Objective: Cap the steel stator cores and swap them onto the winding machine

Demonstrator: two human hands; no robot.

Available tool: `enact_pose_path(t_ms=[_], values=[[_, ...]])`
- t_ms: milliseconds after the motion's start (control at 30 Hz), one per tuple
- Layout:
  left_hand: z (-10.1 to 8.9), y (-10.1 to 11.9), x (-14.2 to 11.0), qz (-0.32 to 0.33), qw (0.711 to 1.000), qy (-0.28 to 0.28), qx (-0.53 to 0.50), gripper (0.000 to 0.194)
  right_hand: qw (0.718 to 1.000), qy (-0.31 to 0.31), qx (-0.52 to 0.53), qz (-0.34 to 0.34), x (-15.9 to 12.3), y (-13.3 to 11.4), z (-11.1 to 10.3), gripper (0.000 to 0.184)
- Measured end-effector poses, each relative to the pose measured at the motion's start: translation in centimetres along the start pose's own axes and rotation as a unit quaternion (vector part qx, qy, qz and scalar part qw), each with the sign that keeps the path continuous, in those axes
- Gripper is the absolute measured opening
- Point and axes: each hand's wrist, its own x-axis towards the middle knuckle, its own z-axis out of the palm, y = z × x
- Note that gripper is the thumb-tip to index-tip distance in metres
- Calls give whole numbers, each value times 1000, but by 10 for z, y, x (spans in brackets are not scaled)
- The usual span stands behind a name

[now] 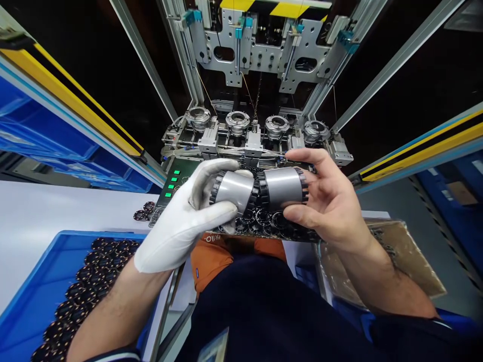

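In a white glove, my left hand (177,216) grips a grey metal stator core (234,189) with black toothed plastic ends, thumb below and fingers behind. My bare right hand (334,203) holds a second stator core (285,185) of the same look between thumb and fingers. Both cylinders lie roughly sideways, their toothed inner ends close together; I cannot tell whether they touch. Beneath them, several black toothed rings (264,217) lie on the front of the machine's work surface.
Several round metal fixtures (237,120) stand in a row ahead, under a metal plate assembly (264,55). Green-lit buttons (172,187) are at the left. A blue tray (49,261) of black rings sits lower left, a plastic-lined box (411,261) at right. Yellow-striped posts (94,110) flank the station.
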Motion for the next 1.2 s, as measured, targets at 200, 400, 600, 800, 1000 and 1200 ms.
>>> enact_pose_path(t_ms=[200, 400, 600, 800, 1000, 1200], values=[[4, -1, 1, -42, 998, 3, -38, 56, 998, -57, 32, 13, -3, 1, -3, 58], [-1, -6, 5, -64, 997, 11, -38, 56, 997, -59, 17, -40, 0, 4, -3, 39], [-6, -10, 10, -74, 996, -1, -40, 50, 998, -49, 35, -4, 8, 12, -7, 60], [-18, -20, 25, -7, 996, 34, 78, 62, 1000, -12, 20, -4, 24, 29, -8, 53], [-60, 22, 102, 97, 849, 119, 505, 76, 983, -2, -177, -42, 103, 25, -39, 66], [-122, 32, 200, 80, 750, 101, 648, 77, 880, -14, -466, -93, 207, 54, -73, 53]])
